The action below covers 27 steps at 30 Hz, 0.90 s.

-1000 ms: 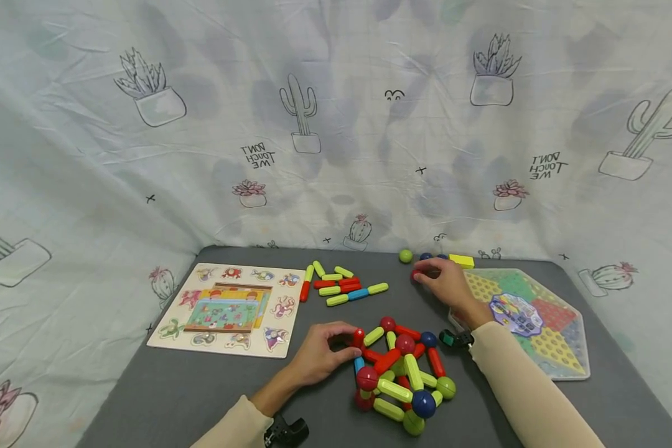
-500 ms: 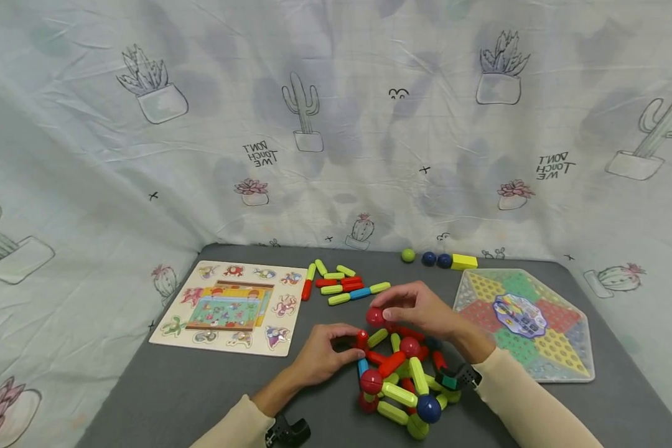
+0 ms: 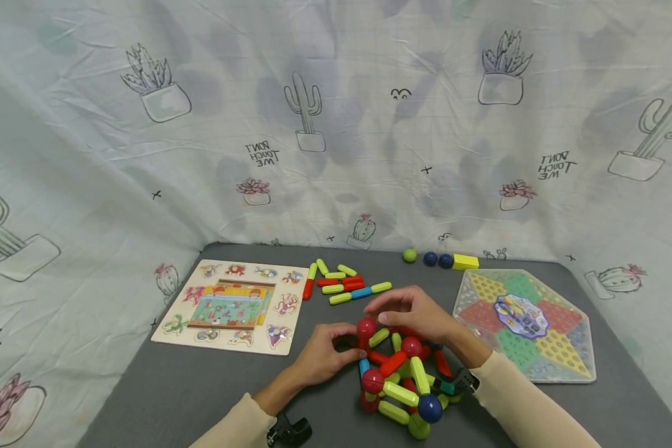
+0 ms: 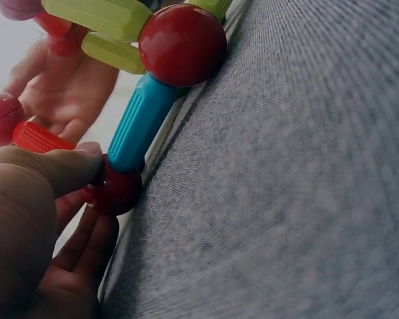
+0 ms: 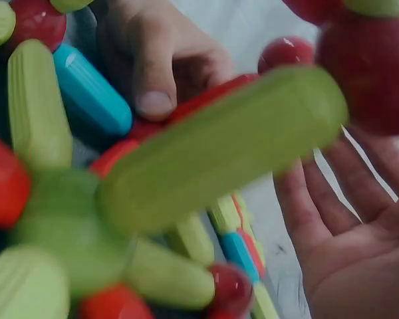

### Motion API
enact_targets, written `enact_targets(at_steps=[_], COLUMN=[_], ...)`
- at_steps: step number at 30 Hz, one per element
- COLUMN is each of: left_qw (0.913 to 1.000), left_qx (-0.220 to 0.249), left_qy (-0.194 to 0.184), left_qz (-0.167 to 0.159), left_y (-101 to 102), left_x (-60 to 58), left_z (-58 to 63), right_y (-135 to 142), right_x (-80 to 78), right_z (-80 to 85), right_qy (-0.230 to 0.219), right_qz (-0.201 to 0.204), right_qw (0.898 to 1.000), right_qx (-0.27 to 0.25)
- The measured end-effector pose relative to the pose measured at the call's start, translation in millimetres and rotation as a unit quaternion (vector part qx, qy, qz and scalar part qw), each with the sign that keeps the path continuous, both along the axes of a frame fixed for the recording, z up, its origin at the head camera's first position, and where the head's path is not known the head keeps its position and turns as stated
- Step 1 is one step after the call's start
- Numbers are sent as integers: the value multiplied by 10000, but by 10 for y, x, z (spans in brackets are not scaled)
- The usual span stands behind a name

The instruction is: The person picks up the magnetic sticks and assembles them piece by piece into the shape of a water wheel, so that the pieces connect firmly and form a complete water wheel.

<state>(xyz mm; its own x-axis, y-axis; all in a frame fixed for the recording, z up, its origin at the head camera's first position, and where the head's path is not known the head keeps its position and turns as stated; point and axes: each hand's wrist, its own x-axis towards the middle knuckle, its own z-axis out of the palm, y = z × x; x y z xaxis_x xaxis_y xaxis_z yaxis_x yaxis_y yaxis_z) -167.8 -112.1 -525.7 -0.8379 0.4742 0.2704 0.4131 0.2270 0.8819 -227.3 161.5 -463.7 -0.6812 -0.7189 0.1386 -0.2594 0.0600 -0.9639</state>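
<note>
A frame of coloured magnetic rods and balls stands at the table's front; a yellow-green rod (image 3: 401, 394) and a dark blue ball (image 3: 430, 409) are parts of it. At its left corner my left hand (image 3: 326, 358) pinches a low red ball (image 4: 116, 191), which joins a blue rod (image 4: 141, 125) and an upright red rod (image 4: 43, 137). Another red ball (image 3: 366, 326) sits on top of that red rod. My right hand (image 3: 420, 314) is beside this top ball, fingers loosely spread; in the right wrist view its palm and fingers hold nothing.
Loose rods (image 3: 350, 289) lie behind the frame. A green ball (image 3: 409, 256), two blue balls (image 3: 430, 258) and a yellow block (image 3: 465, 262) sit at the back edge. A wooden puzzle board (image 3: 168, 334) is on the left, a hexagonal game board (image 3: 571, 367) on the right.
My right hand has brought a red ball from the back of the table to the left corner of the frame, set it on the upright red rod and let go. My left hand stays at that corner.
</note>
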Motion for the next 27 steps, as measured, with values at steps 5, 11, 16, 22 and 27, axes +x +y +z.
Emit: enact_targets(at_steps=[5,11,16,22,27], left_qw=[9996,9958,9936,9908,9657], left_qx=[57,468,991,-964,-2121], left_qy=[-226,-574,-281,760,1477], left_qz=[-136,-531,-469,563,232], left_y=[31,-87,-255,-362,-374], left_x=[-23,-124,-366,-617,-664], left_z=[3,51,128,192,238], right_y=[321,562,577,561,583], right_x=[102,263,342,335,343], right_z=[-166,-373,-475,-543,-583], right_qy=[136,96,-18,-36,-32], right_qz=[-905,-1491,-1676,-1752,-1784], right_qw=[9957,9885,9856,9844,9838], right_qx=[137,219,217,160,190])
